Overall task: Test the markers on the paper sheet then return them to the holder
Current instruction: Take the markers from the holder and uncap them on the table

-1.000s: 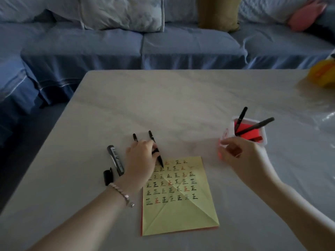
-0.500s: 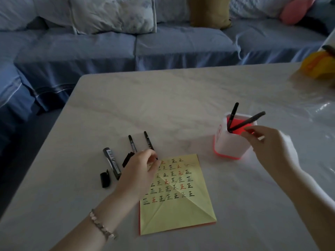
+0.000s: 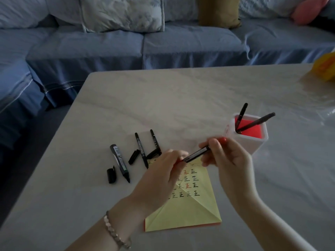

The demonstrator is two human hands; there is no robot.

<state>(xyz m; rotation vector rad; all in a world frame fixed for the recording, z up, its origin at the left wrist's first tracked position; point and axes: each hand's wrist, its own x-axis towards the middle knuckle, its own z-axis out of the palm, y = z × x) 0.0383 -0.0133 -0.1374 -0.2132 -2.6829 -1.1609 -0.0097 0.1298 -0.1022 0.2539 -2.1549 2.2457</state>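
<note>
Sofa: a blue sofa (image 3: 181, 46) runs along the far side, with a pale patterned pillow (image 3: 123, 13), an olive cushion (image 3: 217, 11) and a pink cushion (image 3: 308, 9) on it.
Table: a pale marbled table (image 3: 163, 98) carries everything else.
Paper sheet: the yellow paper sheet (image 3: 190, 214) lies flat near the front edge, with rows of black and red written characters; its upper left is hidden under the hands.
Holder: the white holder (image 3: 253, 144) (red inside) stands upright to the right of the sheet, and two black markers (image 3: 242, 115) lean in it.
Left hand: the left hand (image 3: 161, 178) hovers over the sheet, fingers curled round the near end of a red-ended marker (image 3: 196, 153).
Right hand: the right hand (image 3: 228, 160) pinches the far end of that same marker, just in front of the holder.
Red-ended marker: held off the table between both hands, slanting up to the right.
Thick marker: a thick marker (image 3: 119, 162) lies uncapped left of the sheet, with its cap (image 3: 111, 175) just beside it.
Thin markers: two thin markers (image 3: 140, 149) lie side by side between the thick one and the sheet.
Loose caps: two small black caps (image 3: 133, 156) lie beside them.
Bracelet: a beaded bracelet (image 3: 116, 232) sits on the left wrist.
</note>
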